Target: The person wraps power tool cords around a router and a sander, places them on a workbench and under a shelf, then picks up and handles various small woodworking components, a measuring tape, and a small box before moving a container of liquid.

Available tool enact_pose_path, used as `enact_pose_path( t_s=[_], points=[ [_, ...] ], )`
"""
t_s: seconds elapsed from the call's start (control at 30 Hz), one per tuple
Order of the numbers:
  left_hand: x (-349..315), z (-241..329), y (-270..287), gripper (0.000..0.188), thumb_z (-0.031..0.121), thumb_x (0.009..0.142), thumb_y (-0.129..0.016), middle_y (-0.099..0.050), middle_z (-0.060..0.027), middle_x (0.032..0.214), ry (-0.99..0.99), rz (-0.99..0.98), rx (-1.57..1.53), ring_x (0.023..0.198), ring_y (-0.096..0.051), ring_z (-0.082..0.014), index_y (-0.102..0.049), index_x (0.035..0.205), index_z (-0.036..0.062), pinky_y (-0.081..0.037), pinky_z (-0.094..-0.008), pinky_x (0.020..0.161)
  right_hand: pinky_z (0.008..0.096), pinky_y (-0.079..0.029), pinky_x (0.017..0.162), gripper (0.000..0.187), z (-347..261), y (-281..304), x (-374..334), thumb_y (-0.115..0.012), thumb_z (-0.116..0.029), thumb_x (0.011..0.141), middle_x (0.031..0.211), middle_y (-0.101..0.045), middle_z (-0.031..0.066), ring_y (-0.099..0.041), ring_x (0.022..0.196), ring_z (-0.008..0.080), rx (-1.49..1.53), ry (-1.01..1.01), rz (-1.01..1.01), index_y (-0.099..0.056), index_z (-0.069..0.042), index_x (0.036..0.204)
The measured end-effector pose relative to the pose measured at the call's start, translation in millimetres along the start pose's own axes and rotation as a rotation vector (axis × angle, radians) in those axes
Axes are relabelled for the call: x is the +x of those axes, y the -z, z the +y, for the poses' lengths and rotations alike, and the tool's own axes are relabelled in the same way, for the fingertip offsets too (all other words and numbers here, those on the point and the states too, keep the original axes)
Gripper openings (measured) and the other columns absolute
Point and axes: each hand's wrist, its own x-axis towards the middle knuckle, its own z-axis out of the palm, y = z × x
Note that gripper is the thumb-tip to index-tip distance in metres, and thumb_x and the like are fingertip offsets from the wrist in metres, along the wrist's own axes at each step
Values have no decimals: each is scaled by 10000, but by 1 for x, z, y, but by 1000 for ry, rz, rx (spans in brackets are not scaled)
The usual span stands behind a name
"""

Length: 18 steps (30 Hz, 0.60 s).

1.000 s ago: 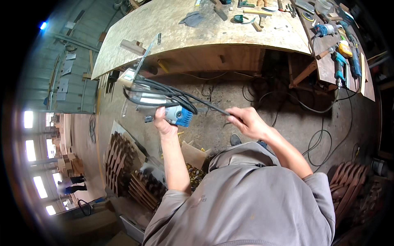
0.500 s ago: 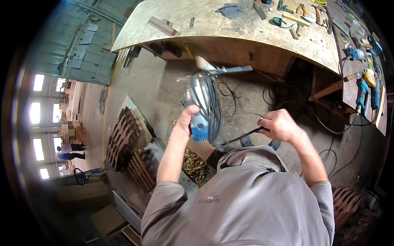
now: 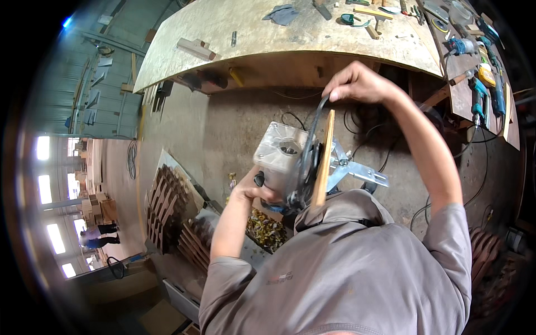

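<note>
My left hand (image 3: 252,188) is wrapped round the body of a trim router with a square, see-through base plate (image 3: 272,153) turned up toward me. Black power cord (image 3: 315,125) lies in coils along the router's right side. My right hand (image 3: 357,85), raised near the bench edge, pinches a loop of that cord between thumb and fingers. Right of the coils, a narrow wooden strip (image 3: 325,167) stands on edge. A silvery metal bracket (image 3: 349,169) shows behind the strip; how they join the router is hidden.
A large wooden workbench (image 3: 245,42) spans the far side, with a grey cloth (image 3: 281,15) and wood pieces on it. Power tools lie on the right-hand bench, including a teal drill (image 3: 478,100). Stacked curved wood parts (image 3: 170,195) stand at left. Cables trail across the floor.
The router has turned so its base plate faces up toward me. My right hand has moved up and away from my body, drawing the cord upward.
</note>
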Motion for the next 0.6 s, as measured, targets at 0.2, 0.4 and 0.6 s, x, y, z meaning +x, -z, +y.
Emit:
enact_pose_path(
  t_s=[0.2,0.4,0.6],
  points=[
    [34,-11,-45,788,178,646,-800,-561,-121,1203,-489,-84,-165,1077,-567,-248,-435,1327,21,-475,-356,916,243,-450,644,248,69,-61,-46,-655,-256,909,737,-620,-20,-517,707,52,256,-272,139,-711,-20,961],
    [95,38,-57,733,235,596,-807,-580,-95,1079,-633,673,50,977,-585,-222,-501,1219,-2,-513,-366,890,282,-424,564,203,-5,-53,-91,-587,-129,926,674,-555,26,-494,638,88,-76,-201,358,-624,17,1061],
    [136,50,-39,497,287,782,-683,-609,-77,1082,-713,731,-434,956,-603,-212,-537,1189,42,-511,-373,837,370,-467,587,113,12,-144,-96,-582,-119,917,672,-567,151,-567,614,315,-102,-226,304,-570,-38,996]
  ],
)
